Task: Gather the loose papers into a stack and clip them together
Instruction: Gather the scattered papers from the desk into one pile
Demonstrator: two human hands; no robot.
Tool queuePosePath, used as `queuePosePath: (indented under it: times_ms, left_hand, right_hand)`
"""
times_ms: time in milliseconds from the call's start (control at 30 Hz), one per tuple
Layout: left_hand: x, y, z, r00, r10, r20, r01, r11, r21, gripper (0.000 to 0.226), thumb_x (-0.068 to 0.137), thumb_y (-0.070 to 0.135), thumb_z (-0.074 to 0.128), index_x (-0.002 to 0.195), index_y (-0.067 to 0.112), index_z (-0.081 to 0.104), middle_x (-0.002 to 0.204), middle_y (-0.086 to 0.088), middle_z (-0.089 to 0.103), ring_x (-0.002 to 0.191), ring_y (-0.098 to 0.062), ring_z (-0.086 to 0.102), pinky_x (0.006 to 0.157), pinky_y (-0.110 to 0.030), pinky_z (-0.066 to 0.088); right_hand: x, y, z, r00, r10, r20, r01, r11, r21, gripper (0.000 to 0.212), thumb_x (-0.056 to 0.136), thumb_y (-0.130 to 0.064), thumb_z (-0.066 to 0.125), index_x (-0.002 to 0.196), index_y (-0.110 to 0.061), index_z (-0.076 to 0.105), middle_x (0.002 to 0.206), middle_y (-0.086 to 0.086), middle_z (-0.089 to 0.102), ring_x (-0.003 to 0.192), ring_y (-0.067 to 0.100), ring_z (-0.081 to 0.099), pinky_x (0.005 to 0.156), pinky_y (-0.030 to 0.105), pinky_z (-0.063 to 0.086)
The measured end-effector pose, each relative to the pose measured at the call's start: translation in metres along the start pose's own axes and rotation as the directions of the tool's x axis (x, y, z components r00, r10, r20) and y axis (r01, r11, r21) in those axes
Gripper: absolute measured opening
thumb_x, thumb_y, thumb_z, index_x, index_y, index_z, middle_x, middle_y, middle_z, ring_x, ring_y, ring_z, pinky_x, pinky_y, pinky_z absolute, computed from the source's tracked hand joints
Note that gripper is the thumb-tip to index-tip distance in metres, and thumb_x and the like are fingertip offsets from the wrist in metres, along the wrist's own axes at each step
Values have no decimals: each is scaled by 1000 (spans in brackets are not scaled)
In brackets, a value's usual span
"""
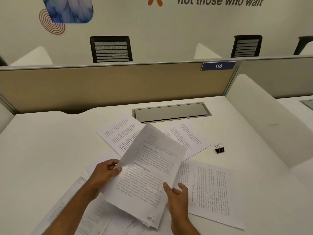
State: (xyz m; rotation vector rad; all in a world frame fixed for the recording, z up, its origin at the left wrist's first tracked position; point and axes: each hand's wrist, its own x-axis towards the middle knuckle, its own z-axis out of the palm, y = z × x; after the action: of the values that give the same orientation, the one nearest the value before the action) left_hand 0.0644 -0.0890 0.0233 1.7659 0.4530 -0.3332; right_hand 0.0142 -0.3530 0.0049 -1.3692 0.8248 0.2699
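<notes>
1 paper stack (145, 175) is being pinched at opposite edges (left hand (105, 173), right hand (177, 195)), binder clip (219, 148) lying well apart.

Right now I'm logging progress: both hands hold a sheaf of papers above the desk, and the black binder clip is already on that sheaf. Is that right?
Not quite. The head view shows the left hand and right hand holding the sheaf, but the black binder clip lies loose on the desk to their right, touching no paper.
</notes>
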Motion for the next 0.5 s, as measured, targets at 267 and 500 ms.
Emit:
queuePosePath:
  times_ms: [267, 500]
  left_hand:
    - [-16, -7, 6, 997, -27, 67, 39, 982, -186, 33, 96, 28, 71, 127, 17, 71, 118, -5, 81, 108, -33, 77, 96, -49, 59]
    - [-29, -14, 6, 968, -85, 237, 136, 968, -211, 47, 90, 23, 77, 136, 16, 66, 127, -10, 78, 114, -34, 76, 98, -51, 59]
  right_hand:
    - [-2, -24, 4, 938, -106, 331, 93, 994, 57, 22, 97, -18, 69, 118, -25, 72, 107, -2, 83, 95, 22, 80, 83, 45, 66]
    - [11, -44, -17, 783, -138, 606, 265, 956, -125, 30, 93, -25, 75, 122, -21, 73, 114, -3, 81, 102, 21, 79, 83, 36, 65]
